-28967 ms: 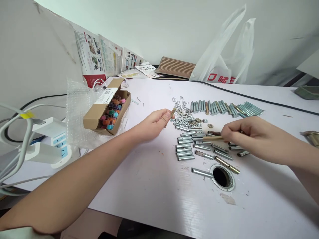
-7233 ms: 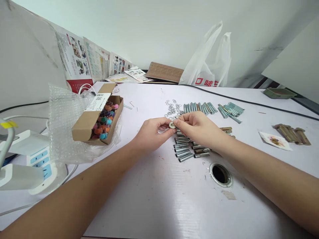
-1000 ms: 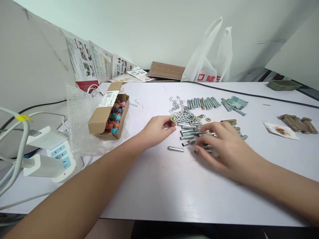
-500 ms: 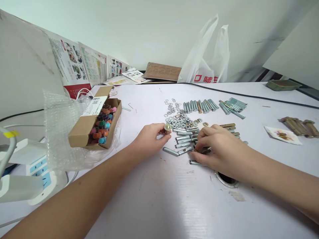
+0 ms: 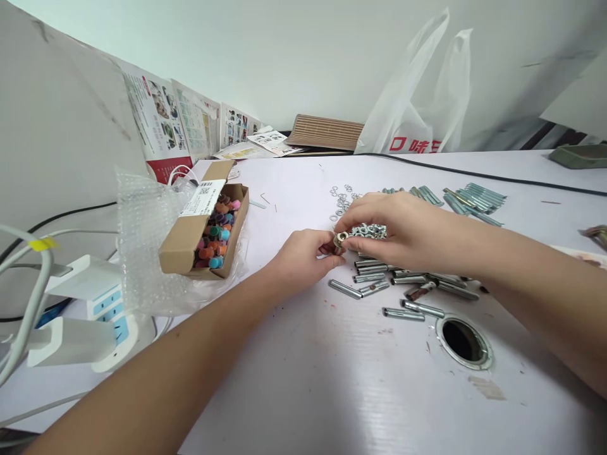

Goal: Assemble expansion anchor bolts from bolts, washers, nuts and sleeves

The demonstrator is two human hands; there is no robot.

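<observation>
My left hand (image 5: 308, 259) is closed round a small brass-coloured metal part (image 5: 340, 241), whose ring-shaped top shows between the fingertips. My right hand (image 5: 391, 229) has its thumb and forefinger at the top of that same part, pinched on a small nut or ring there. Under and behind the right hand lie many washers and nuts (image 5: 371, 231). Nearer me are several loose silvery metal tubes (image 5: 403, 314). Behind the right hand stretch rows of greenish-silver bolts (image 5: 481, 197), partly hidden by it.
An open cardboard box (image 5: 177, 246) of coloured plugs sits at the left on bubble wrap (image 5: 142, 240). Beyond it is a white power strip (image 5: 116, 341) with cables. A round hole (image 5: 463, 341) opens in the tabletop at right. A white plastic bag (image 5: 412, 107) stands at the back.
My right hand has moved left from the tubes to the brass-coloured part in my left hand. The view has shifted, uncovering the whole hole and the nearer tubes.
</observation>
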